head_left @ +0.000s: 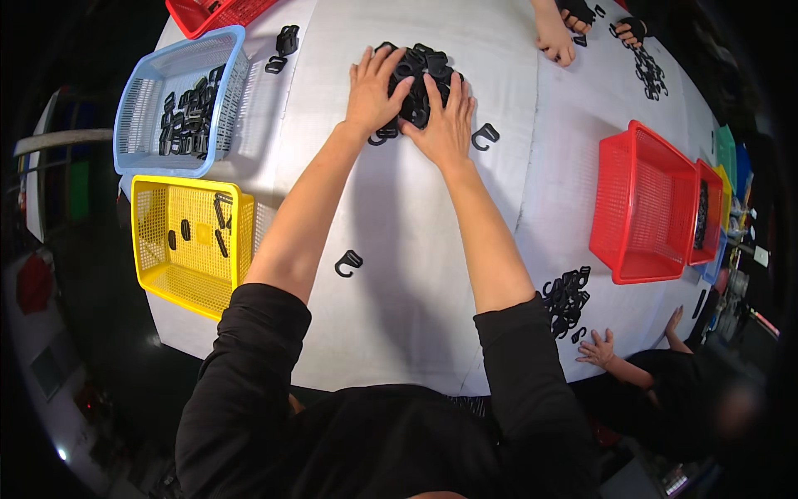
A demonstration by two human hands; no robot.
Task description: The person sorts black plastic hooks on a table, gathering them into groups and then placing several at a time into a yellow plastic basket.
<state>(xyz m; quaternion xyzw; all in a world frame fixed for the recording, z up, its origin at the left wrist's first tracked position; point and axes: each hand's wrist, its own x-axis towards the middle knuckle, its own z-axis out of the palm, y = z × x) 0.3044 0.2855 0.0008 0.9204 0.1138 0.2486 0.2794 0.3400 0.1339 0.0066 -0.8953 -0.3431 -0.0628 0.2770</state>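
Note:
Both my arms reach far out over the white table to a heap of black plastic hooks (431,62). Against the heap's left side lies my left hand (371,96), its fingers spread over the pieces. My right hand (445,125) rests on the near right part, fingers stretched out and apart. Some pieces under the palms are hidden. One loose hook (485,136) lies just right of my right hand. Another single hook (349,263) lies nearer to me, between my forearms.
On the left stand a blue basket (125,137) of black buckles, a yellow basket (245,241) with a few pieces, and part of a red basket (179,18). A red basket (611,208) stands right. Co-workers' hands (555,40) are at far right and near right, beside other hook piles (565,301).

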